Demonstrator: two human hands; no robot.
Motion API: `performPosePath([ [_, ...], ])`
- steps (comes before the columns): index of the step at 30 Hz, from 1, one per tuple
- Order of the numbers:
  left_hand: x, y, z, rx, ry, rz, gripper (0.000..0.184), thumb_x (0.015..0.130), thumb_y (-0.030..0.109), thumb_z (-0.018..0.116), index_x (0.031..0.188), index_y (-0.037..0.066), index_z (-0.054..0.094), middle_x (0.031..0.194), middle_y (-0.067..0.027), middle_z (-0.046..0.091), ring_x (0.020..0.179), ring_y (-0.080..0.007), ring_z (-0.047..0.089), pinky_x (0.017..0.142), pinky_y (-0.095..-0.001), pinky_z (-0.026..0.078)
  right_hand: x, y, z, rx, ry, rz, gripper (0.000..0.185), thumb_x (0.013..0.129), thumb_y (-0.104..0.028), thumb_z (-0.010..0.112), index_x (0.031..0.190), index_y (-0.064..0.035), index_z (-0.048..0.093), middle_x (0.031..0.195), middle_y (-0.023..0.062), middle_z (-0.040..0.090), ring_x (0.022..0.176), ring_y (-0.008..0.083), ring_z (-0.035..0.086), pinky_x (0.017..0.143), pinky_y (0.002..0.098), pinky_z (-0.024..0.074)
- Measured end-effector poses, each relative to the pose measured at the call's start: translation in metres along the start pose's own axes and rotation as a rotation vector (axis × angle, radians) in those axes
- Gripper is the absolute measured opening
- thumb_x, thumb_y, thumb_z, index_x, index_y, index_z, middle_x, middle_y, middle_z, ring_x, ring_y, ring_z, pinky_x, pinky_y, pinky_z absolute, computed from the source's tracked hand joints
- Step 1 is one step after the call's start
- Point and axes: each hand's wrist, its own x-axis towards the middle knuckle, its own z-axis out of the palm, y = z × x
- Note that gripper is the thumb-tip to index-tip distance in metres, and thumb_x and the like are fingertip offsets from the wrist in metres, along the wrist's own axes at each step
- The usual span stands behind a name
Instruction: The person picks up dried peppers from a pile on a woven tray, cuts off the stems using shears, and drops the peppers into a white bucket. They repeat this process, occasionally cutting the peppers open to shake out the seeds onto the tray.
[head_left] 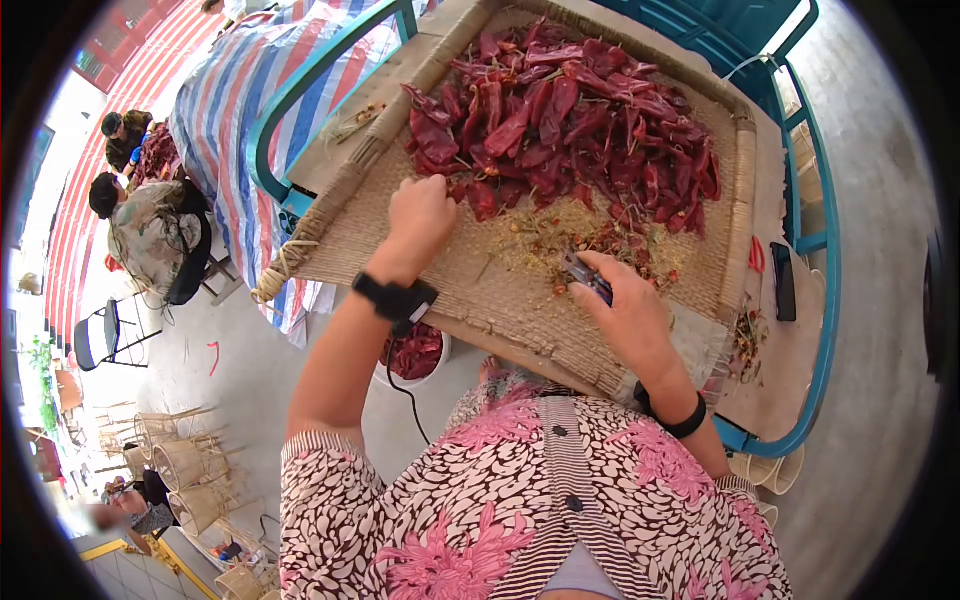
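Observation:
A heap of dried red chillies (pixel 560 115) covers the upper part of a woven tray (pixel 380 240). My left hand (pixel 423 215) is closed at the heap's lower left edge, and what its fingers hold is hidden. In my right hand (pixel 630 305) is a small dark metal cutter (pixel 588 277), its tip pointing up and left. Cut stems and seeds (pixel 545 240) lie scattered on the tray between my hands, just beyond the cutter. Below the tray's front edge stands a white bucket (pixel 440 362) with red chillies inside.
A teal metal frame (pixel 822 350) surrounds the tray. On its right side lie a phone (pixel 784 282) and red-handled scissors (pixel 756 255). Striped sheeting (pixel 225 130) spreads at the left. Two people sit beyond it, near a folding chair (pixel 97 335). Baskets (pixel 190 462) stand at lower left.

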Motion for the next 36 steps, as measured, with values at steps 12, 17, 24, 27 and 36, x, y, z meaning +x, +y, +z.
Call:
performPosePath([
  [12,-0.12,0.073,-0.039,-1.229,-0.163,-0.008,0.037,0.098,0.016,0.051,0.132,0.003,0.046,0.098,0.0008,0.056,0.089,-0.0056,0.05,0.079,-0.0204,0.041,-0.001,-0.015,0.005,0.321,0.049,-0.15,0.034,0.086,-0.026,0.066,0.114,-0.0051,0.064,0.096,0.013,0.066,0.08,0.0244,0.065,0.072,0.0329,0.0506],
  [17,-0.129,0.076,-0.027,-1.36,-0.128,0.022,0.04,0.096,0.015,0.056,0.132,0.003,0.044,0.11,-0.0048,0.057,0.099,-0.0086,0.051,0.088,-0.0228,0.041,-0.006,-0.02,0.005,0.328,0.086,-0.224,0.032,0.086,-0.023,0.067,0.113,-0.0058,0.065,0.095,0.012,0.067,0.077,0.0226,0.065,0.069,0.0311,0.0509],
  [24,-0.136,0.078,-0.017,-1.427,-0.12,0.037,0.038,0.095,0.015,0.06,0.128,0.001,0.048,0.11,-0.0034,0.058,0.1,-0.0083,0.052,0.087,-0.0233,0.043,-0.007,-0.022,0.0,0.181,0.098,-0.3,0.03,0.086,-0.023,0.066,0.112,-0.0074,0.065,0.085,0.0091,0.065,0.067,0.0219,0.063,0.059,0.0312,0.0487],
  [27,-0.138,0.079,-0.011,-1.326,-0.067,0.059,0.033,0.095,0.015,0.058,0.124,0.0,0.052,0.107,-0.0037,0.059,0.098,-0.0094,0.056,0.085,-0.0237,0.045,-0.008,-0.024,-0.005,0.109,0.074,-0.29,0.03,0.086,-0.023,0.067,0.111,-0.0084,0.066,0.08,0.0082,0.063,0.065,0.0222,0.062,0.056,0.0321,0.0474],
  [36,-0.137,0.077,-0.005,-1.311,0.02,0.091,0.025,0.096,0.015,0.056,0.118,0.001,0.055,0.094,-0.0024,0.064,0.087,-0.0068,0.055,0.077,-0.0197,0.041,-0.007,-0.025,-0.009,0.05,0.042,-0.315,0.029,0.085,-0.026,0.067,0.109,-0.0099,0.067,0.077,0.0075,0.062,0.064,0.0238,0.062,0.055,0.0333,0.0479],
])
